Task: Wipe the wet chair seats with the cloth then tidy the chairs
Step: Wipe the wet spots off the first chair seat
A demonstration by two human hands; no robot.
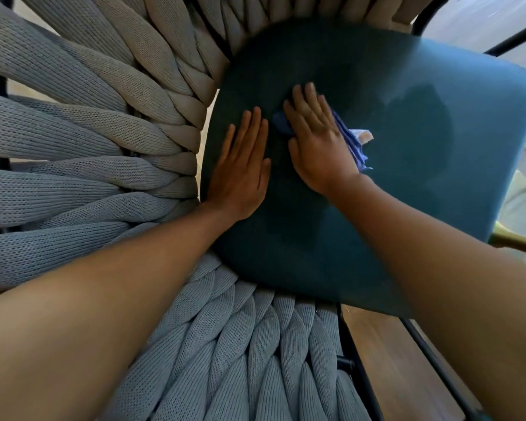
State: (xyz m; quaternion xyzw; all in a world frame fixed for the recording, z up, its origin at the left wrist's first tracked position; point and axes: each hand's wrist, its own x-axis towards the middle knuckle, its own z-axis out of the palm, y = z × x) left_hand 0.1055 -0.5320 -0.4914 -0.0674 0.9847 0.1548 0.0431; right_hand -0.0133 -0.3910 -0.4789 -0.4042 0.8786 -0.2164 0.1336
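A teal seat cushion [422,183] fills the middle of the head view, with darker damp-looking patches on its right half. My right hand [316,141] lies flat on a blue cloth [351,141], pressing it against the cushion; the cloth's folded edges and a pale label stick out to the right of the hand. My left hand [242,171] rests palm down on the cushion's left part, fingers together and pointing away from me, holding nothing.
The chair's back and sides of thick grey woven rope [82,141] wrap around the cushion at left, top and bottom. A black metal frame [351,360] runs at lower right over wooden flooring [392,360]. A pale surface lies at far right.
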